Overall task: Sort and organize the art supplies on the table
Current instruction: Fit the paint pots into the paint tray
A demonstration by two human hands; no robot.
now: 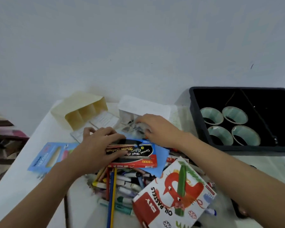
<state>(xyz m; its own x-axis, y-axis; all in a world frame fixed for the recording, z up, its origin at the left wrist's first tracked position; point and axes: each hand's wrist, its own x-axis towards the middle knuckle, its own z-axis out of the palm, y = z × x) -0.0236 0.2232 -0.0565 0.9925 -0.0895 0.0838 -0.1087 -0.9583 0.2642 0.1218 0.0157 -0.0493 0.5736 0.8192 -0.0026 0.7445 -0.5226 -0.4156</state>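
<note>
Pressing flat-fingered on the red pencil box (139, 156) was the left hand (95, 148); right hand (158, 129) gripped a clear packet (132, 129); cluttered white table (23, 186); pale wall (138, 46) behind.

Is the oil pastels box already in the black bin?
No, the oil pastels box lies on the loose markers and pencils, outside the black bin, which holds tape rolls.

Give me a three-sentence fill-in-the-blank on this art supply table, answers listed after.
The black bin holds ____ tape rolls. The flat box under the left hand has a ____ border. The bird-printed box reads OIL ____.
Answers: four; red; PASTELS.
</note>
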